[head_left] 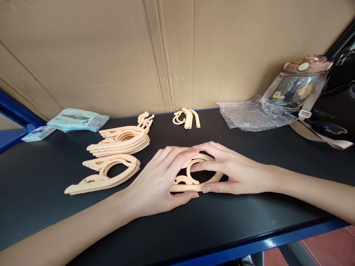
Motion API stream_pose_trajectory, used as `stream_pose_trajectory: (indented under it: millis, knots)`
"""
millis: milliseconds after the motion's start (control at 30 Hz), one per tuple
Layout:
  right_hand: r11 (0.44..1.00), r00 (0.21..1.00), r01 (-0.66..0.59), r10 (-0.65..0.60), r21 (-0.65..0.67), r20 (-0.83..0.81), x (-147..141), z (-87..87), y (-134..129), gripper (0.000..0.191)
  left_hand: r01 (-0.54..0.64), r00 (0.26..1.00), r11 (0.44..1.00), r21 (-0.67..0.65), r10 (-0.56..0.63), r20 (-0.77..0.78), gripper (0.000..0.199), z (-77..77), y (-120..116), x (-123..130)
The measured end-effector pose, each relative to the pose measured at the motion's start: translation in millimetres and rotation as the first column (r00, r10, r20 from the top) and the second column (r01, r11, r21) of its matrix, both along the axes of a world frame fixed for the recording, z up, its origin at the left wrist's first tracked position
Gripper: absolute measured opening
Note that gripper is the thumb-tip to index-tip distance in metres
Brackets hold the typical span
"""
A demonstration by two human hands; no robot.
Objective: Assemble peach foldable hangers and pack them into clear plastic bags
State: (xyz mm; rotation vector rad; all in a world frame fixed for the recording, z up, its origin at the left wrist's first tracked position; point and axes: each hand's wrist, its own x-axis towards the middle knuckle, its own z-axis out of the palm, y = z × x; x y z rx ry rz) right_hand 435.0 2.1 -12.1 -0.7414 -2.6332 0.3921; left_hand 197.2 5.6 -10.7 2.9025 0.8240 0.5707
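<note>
Near the center of the frame, a beige folding clothes hanger (189, 173) lies on the black tabletop (249, 210), partly covered by both hands. The left hand (166, 181) grips its left part, fingers across the upper edge and thumb along the lower. The right hand (235, 171) grips its right part, with one finger reaching into the round opening and the thumb at the lower edge. Left of center are a nearer hanger stack (111, 182) and a farther hanger stack (124, 149), with small hooks (145, 121) behind. Curved pieces (188, 118) lie at upper center. A clear plastic bag (249, 114) and a transparent water bottle (294, 88) occupy the upper right; a blue tissue pack (72, 123) lies at left.
</note>
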Motion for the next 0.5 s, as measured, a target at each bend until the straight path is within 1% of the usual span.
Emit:
stream_pose_trajectory:
  millis: [133,233,300,367,433,500]
  knots:
    - [1.0,1.0,0.003,-0.003,-0.007,-0.02,1.1,0.2,-1.2,0.032,-0.011,1.0,0.997,0.078,0.011,0.0,0.066,-1.5,-0.3,1.5]
    - [0.998,0.987,0.058,-0.053,0.033,-0.15,3.7,4.4,-3.7,0.027,-0.059,0.998,0.986,0.159,0.059,0.002,0.06,5.1,-2.6,2.4]
    - [0.989,0.958,0.116,-0.087,0.092,-0.273,6.2,8.5,-5.2,0.024,-0.11,0.994,0.973,0.201,0.111,0.005,0.059,15.4,-5.5,-0.5]
    - [0.975,0.929,0.17,-0.11,0.143,-0.354,8.3,12.0,-5.7,0.021,-0.169,0.985,0.96,0.222,0.171,0.007,0.06,28.8,-8.9,-9.9]
    - [0.965,0.919,0.205,-0.132,0.163,-0.372,9.3,13.3,-5.5,0.02,-0.234,0.971,0.949,0.212,0.238,0.009,0.06,42.1,-11.4,-27.6]
    - [0.962,0.922,0.208,-0.134,0.174,-0.364,8.5,12.7,-5.4,0.018,-0.277,0.96,0.938,0.207,0.277,0.03,0.061,52.0,-12.5,-53.3]
